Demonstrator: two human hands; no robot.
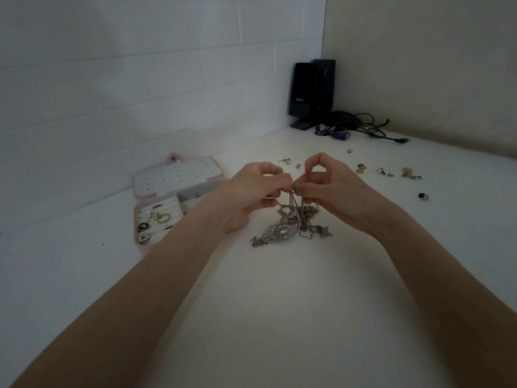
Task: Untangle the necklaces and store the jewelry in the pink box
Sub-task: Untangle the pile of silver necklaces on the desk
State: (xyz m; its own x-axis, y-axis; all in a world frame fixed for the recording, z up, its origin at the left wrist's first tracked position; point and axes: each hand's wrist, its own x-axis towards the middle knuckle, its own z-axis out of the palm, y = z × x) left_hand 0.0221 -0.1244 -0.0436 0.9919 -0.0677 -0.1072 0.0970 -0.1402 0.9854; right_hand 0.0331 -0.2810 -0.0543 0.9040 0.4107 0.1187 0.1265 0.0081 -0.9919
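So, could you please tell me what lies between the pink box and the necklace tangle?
In the head view, only the left hand and its forearm.

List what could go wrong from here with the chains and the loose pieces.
Both the left hand and right hand pinch chains lifted from the tangled necklaces; pulling apart may tighten the knot or snap a thin chain. The small earrings scattered near the right forearm could be swept off the table.
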